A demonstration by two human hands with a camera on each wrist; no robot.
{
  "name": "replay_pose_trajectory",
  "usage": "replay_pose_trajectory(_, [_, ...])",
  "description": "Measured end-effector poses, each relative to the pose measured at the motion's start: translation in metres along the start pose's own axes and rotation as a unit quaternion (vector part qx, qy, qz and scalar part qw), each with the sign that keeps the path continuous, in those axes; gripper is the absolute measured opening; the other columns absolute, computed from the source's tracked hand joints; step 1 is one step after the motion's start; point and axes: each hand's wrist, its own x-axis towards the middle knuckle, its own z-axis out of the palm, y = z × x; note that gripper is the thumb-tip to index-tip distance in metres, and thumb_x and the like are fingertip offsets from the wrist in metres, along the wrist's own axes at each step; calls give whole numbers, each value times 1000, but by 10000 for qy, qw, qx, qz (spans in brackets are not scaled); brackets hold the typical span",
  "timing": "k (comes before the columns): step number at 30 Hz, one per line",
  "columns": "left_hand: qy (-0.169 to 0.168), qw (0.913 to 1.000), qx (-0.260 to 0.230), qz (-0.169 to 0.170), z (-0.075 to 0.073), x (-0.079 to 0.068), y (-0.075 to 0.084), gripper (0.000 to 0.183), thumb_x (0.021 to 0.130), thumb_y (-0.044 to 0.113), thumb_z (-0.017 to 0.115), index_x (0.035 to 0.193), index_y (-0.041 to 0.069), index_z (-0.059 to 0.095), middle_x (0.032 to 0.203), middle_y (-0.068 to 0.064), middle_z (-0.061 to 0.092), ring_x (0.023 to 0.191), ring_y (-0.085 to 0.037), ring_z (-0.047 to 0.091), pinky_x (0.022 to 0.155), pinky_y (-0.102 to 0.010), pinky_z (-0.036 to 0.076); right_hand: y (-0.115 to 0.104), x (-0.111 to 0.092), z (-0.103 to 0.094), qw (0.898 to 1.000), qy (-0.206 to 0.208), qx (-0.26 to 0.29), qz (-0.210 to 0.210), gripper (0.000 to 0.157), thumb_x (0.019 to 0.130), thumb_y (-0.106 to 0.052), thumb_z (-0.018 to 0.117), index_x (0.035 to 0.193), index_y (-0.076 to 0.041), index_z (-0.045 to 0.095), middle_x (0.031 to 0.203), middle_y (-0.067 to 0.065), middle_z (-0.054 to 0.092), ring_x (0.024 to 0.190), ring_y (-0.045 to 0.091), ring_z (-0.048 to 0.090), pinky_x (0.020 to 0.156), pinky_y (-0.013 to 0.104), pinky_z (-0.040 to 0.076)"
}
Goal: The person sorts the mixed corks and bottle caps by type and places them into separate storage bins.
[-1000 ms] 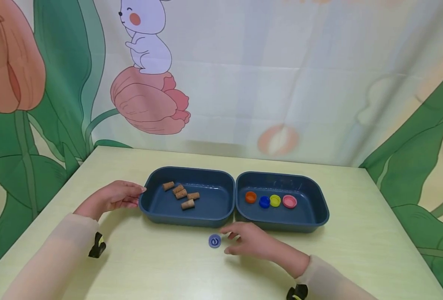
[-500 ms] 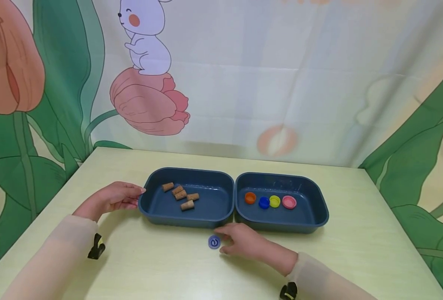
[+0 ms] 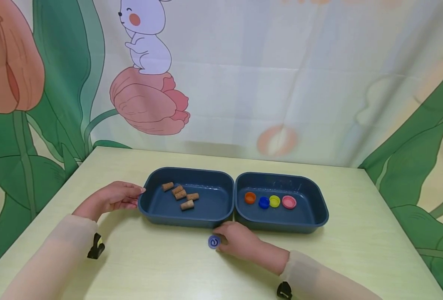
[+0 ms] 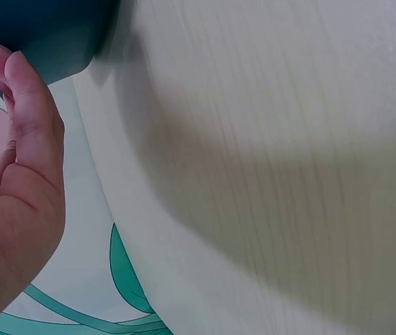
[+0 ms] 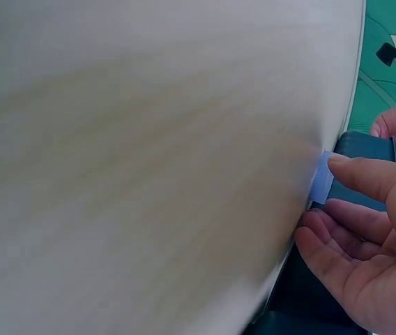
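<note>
A light blue-purple bottle cap (image 3: 214, 241) lies on the table just in front of the trays. My right hand (image 3: 238, 241) pinches it by its edge from the right, thumb at the near side and index finger at the far side. In the right wrist view the thumb (image 5: 365, 174) lies against the cap (image 5: 322, 180), and the other fingers are curled. At the left, my left hand (image 3: 116, 198) grips the end of the left dark blue tray (image 3: 195, 222). The left wrist view has its fingers (image 4: 31, 105) against the tray's outer wall (image 4: 51, 35).
Several corks (image 3: 180, 194) lie in the left tray. Beside it, nearly touching, stands the right dark blue tray (image 3: 281, 227), holding an orange cap (image 3: 250, 198), a blue cap (image 3: 264, 203), a yellow cap (image 3: 275, 201) and a pink cap (image 3: 289, 202). A printed curtain (image 3: 225, 83) hangs behind the table.
My right hand has moved left to the light blue-purple bottle cap, and its thumb and index finger have closed in on it. The left hand and both trays have stayed put.
</note>
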Motion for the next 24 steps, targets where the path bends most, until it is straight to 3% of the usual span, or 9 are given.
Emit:
replay_pose_trajectory(11, [32, 10000, -54, 38, 0, 2, -2, 39, 107, 22, 54, 131, -8, 55, 79, 6, 68, 72, -4, 66, 72, -18, 62, 0, -1, -1, 9997, 41, 226, 110, 29, 85, -14, 83, 111, -3, 76, 108, 9, 76, 98, 21, 67, 91, 29, 57])
replay_pose_trajectory(16, [54, 9999, -81, 30, 0, 2, -2, 34, 107, 23, 55, 125, -5, 59, 78, 6, 68, 71, -5, 66, 71, -18, 62, 3, -6, -8, 9956, 11, 890, 294, 28, 84, -12, 82, 110, -2, 76, 102, 8, 76, 88, 16, 65, 80, 23, 55])
replay_pose_trajectory(24, [29, 9999, -99, 97, 0, 2, -3, 38, 107, 23, 55, 130, -7, 57, 78, 6, 69, 71, -4, 67, 72, -18, 62, 11, -28, -28, 9818, -66, 1805, 588, 22, 86, -8, 79, 107, -5, 75, 95, 4, 76, 80, 10, 64, 68, 17, 52])
